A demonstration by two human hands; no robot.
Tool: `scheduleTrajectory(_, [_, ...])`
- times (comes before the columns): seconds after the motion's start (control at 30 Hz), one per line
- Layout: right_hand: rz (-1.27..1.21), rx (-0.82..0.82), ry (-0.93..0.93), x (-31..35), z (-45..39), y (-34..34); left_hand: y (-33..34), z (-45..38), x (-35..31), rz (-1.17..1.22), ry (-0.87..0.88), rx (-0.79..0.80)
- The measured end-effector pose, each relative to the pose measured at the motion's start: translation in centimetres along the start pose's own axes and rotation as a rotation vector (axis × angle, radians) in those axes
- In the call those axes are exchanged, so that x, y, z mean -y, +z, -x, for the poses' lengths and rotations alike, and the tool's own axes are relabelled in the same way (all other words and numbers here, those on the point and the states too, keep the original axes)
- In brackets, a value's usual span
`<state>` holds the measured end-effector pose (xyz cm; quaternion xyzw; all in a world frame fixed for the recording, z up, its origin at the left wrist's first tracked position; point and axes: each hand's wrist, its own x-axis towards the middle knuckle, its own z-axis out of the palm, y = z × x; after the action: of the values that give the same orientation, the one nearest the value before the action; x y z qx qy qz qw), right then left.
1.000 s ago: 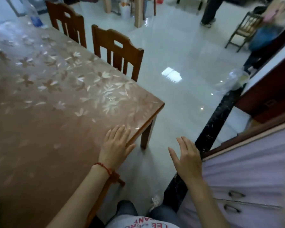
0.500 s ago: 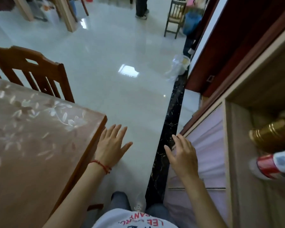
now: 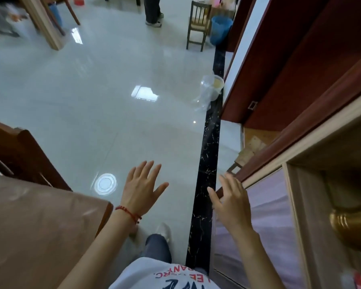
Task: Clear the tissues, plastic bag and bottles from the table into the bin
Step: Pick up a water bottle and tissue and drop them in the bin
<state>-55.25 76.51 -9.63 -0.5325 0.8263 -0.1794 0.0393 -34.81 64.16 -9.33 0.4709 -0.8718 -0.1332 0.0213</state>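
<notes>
Both hands empty, left hand [image 3: 143, 187] and right hand [image 3: 230, 198] spread wide past the table [image 3: 40, 226], risking a snag on the plastic bag [image 3: 204, 94] lying ahead on the floor.

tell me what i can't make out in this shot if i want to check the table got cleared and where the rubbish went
All in the head view:
- Table: only its near corner shows; the rest is cut off by the left and bottom edges.
- Blue bin: far off and small, and its contents cannot be seen.
- Clear plastic bag on the floor: see-through, outline unclear.
- Left hand and right hand: only their backs show; both look empty.
</notes>
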Motion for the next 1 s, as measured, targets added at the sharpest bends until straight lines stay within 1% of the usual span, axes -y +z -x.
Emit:
scheduleTrajectory(0.2, [-0.011,-0.011,0.029,1.1,-8.5,0.6,-2.1,-9.3,2.0,-0.003,0.041,-0.004])
scheduleTrajectory(0.4, [-0.007,-0.032,0.038,0.1,-15.8,1.1,-3.0,-17.3,2.4,0.012,0.038,0.011])
scheduleTrajectory(0.53, [0.0,-0.017,0.027,-1.4,-22.4,1.7,-2.8,-23.2,2.1,0.022,0.006,0.006])
scheduleTrajectory(0.63, [-0.02,0.026,0.018,-2.8,-28.0,2.3,-2.7,-27.8,1.7,0.024,-0.023,0.008])
scheduleTrajectory(0.8, [-0.022,0.055,-0.008,-4.8,-36.8,1.7,-3.7,-34.7,0.5,0.021,-0.081,-0.006])
scheduleTrajectory(1.0, [-0.014,0.094,-0.048,-6.2,-44.3,1.6,-4.8,-41.4,0.3,0.021,-0.119,-0.03])
